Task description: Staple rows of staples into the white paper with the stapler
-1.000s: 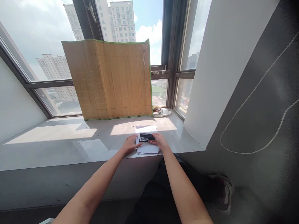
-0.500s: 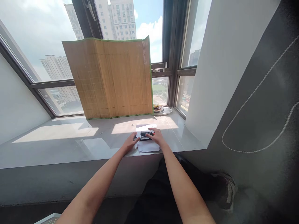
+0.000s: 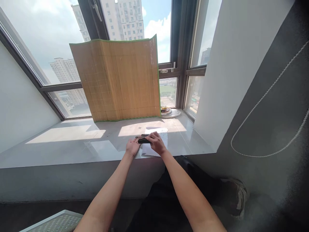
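Note:
A black stapler is in my right hand, whose fingers are wrapped round its right part. The stapler points left, over the left edge of the white paper. My left hand lies by the stapler's left end with its palm partly turned up and fingers apart. Its fingertips reach close to that end; whether they touch it I cannot make out. Faint marks like writing show on the upper part of the paper, which lies on the pale window sill.
A bamboo mat with green edging leans against the window behind the hands. Stacked plates stand by its right corner. Small bits lie on the sill. A bead cord hangs at right; a perforated white basket is below left.
My right hand has taken hold of the stapler and moved it left from the middle of the paper. The upper paper is now uncovered. My left hand has turned its palm upward.

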`<state>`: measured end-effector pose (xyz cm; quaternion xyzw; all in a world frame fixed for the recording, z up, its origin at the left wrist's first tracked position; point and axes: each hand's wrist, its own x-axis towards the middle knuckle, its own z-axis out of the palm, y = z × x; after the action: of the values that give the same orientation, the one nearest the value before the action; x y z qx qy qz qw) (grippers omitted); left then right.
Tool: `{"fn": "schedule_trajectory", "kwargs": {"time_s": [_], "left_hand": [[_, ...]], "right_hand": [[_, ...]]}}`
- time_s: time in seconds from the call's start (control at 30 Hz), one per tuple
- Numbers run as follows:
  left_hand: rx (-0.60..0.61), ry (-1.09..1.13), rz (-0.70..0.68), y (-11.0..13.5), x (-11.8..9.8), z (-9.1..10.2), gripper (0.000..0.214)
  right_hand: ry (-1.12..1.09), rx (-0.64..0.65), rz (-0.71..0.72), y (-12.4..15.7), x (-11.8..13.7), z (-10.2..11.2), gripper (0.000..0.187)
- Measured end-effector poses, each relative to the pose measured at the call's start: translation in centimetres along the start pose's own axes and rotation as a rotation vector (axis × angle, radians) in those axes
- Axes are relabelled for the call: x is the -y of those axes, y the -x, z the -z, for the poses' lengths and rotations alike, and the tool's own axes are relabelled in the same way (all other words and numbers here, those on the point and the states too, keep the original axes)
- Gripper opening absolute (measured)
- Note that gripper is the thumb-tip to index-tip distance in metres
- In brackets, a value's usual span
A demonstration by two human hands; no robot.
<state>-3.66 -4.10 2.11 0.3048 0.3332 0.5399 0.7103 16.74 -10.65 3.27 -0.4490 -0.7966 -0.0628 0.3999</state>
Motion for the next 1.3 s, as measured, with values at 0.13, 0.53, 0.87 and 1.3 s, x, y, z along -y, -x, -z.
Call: {"fn": "schedule_trajectory", "kwargs": {"time_s": [0.13, 0.53, 0.87, 1.3], "left_hand": [[0.051, -0.14, -0.041, 0.2, -0.1, 0.6, 0.06], [-0.181, 0.039, -0.103, 0.0, 0.5, -0.5, 0.048], [-0.035, -0.292, -0.232, 1.1, 1.5, -1.5, 0.018], [0.313, -0.647, -0.287, 2.8, 1.3, -1.9, 0.06]], "right_hand": [[0.089, 0.108, 0.186, -0.3, 1.6, -0.8, 0.042], [-0.044, -0.141, -0.606, 0.3, -0.4, 0.2, 0.031], [-0.124, -0.004, -0.873, 0.7, -1.8, 1.5, 0.026], [-0.33, -0.121, 0.127, -0.3, -0.3, -0.6, 0.014]]}}
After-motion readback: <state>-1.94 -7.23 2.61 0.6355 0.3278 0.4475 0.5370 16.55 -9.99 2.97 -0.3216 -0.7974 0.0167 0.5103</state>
